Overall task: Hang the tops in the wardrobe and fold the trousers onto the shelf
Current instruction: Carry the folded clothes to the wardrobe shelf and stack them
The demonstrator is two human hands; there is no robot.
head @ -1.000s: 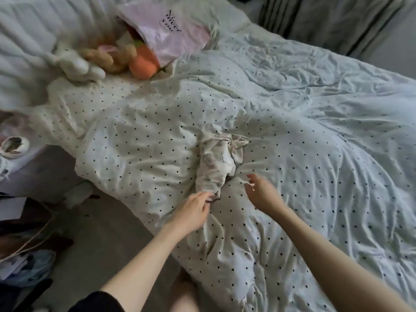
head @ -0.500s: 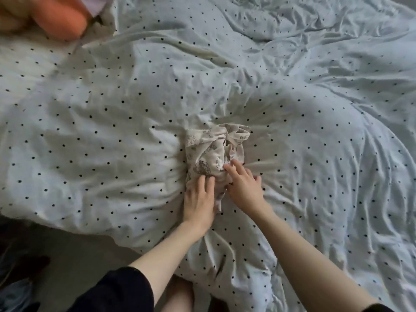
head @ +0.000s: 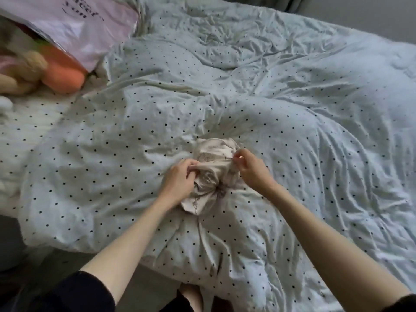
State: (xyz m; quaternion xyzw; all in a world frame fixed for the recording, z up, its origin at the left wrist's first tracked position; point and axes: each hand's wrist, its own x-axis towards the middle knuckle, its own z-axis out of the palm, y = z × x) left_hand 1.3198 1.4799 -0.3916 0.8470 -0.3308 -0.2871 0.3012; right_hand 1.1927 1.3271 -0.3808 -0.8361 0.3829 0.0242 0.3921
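Half a sec ago both hands lay flat on the crumpled printed garment (head: 210, 176); now left hand (head: 180, 182) has fingers curled into its left edge, right hand (head: 252, 167) pinches its upper right edge, cloth bunched and stretched btwn them. Garment sits mid-bed on the dotted duvet (head: 112, 154). View swung back: pink bag (head: 74, 30) and orange plush toy (head: 63, 70) in sight again top left.

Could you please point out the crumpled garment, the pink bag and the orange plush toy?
crumpled garment (head: 210, 176), head view, middle of the bunched cloth.
pink bag (head: 85, 34), head view, its flat side.
orange plush toy (head: 64, 72), head view, its body.
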